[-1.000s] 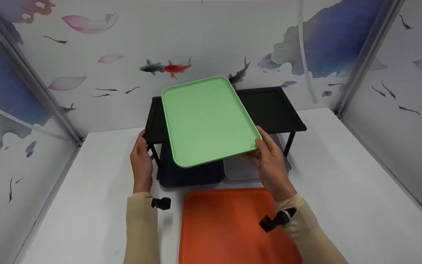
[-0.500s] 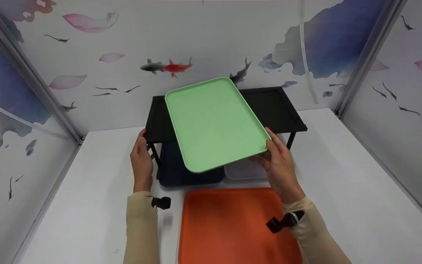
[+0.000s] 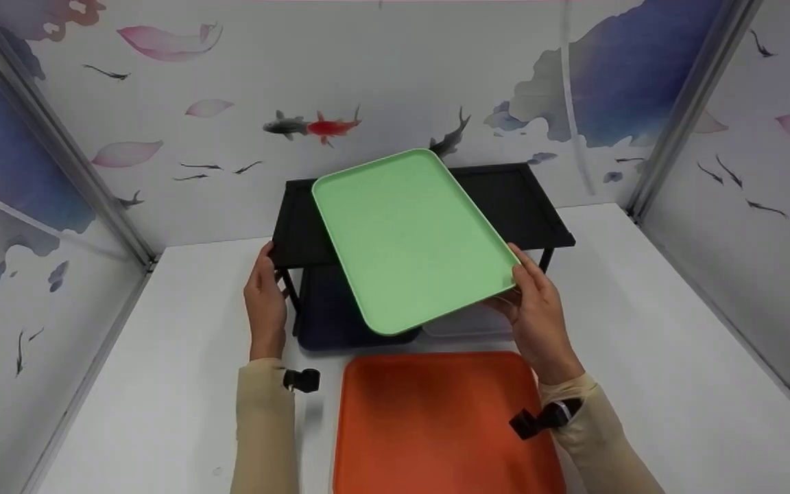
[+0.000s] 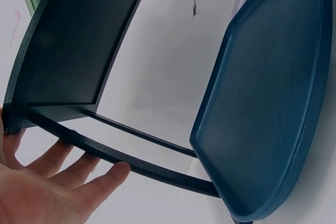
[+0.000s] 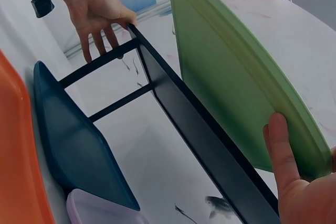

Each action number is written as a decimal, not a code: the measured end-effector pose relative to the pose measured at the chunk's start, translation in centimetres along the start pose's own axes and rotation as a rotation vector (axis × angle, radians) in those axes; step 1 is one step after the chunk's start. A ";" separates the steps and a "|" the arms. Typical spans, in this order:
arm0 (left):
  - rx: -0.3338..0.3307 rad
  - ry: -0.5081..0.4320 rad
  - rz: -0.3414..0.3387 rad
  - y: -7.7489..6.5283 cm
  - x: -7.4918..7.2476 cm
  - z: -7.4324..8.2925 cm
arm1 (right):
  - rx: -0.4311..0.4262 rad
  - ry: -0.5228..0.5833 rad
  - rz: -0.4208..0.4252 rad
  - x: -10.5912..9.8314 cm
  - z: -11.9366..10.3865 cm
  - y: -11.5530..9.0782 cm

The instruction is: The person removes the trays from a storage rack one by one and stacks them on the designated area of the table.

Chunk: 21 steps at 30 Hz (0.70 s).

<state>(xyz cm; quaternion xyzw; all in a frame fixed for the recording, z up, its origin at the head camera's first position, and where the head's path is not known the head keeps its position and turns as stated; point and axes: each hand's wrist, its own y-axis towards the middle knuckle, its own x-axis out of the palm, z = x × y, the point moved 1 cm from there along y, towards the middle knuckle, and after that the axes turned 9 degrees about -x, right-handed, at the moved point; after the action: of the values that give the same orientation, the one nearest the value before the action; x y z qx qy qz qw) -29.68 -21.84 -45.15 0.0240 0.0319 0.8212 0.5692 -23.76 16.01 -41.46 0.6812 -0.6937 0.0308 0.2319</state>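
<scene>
A green rectangular tray (image 3: 415, 240) hangs tilted over the black shelf rack (image 3: 508, 206) in the head view. My right hand (image 3: 542, 315) grips its near right corner, thumb on the upper face and fingers underneath; in the right wrist view those fingers (image 5: 281, 150) press the underside. At the rack's front left corner my left hand (image 3: 266, 302) holds the edge. The left wrist view shows its fingers (image 4: 102, 184) spread along the rack's leg. Beneath the rack lie a dark blue tray (image 4: 257, 103) and a pale lilac tray (image 5: 102, 211), side by side.
An orange tray (image 3: 436, 418) lies on the white table (image 3: 649, 329) in front of the rack, partly cut off by the frame's lower edge. Printed wall panels (image 3: 395, 68) enclose the table at the back and both sides.
The green tray has shifted right and slightly down towards me in my right hand, now overlapping less of the rack's left part. My left hand has stayed at the rack's corner.
</scene>
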 end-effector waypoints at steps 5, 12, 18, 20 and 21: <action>0.001 0.007 0.007 0.0 0.0 0.0 | -0.004 -0.024 0.012 -0.6 -0.2 -0.2; 0.011 0.016 0.007 -0.1 0.0 0.0 | -0.006 -0.059 0.033 -1.5 -0.5 -0.3; -0.035 -0.011 -0.021 -0.2 -0.1 0.4 | -0.016 -0.075 0.018 -2.4 -0.5 -0.3; -0.053 -0.022 -0.032 -0.2 -0.2 0.6 | -0.011 -0.081 0.022 -2.7 -0.6 -0.4; -0.057 -0.026 -0.036 -0.3 -0.2 0.7 | -0.010 -0.083 0.024 -2.9 -0.6 -0.4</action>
<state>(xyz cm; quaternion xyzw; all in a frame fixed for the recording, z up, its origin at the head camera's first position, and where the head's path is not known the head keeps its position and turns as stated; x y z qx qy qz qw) -29.31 -21.89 -44.43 0.0178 0.0015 0.8112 0.5845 -23.32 18.89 -42.06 0.6725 -0.7109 0.0017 0.2058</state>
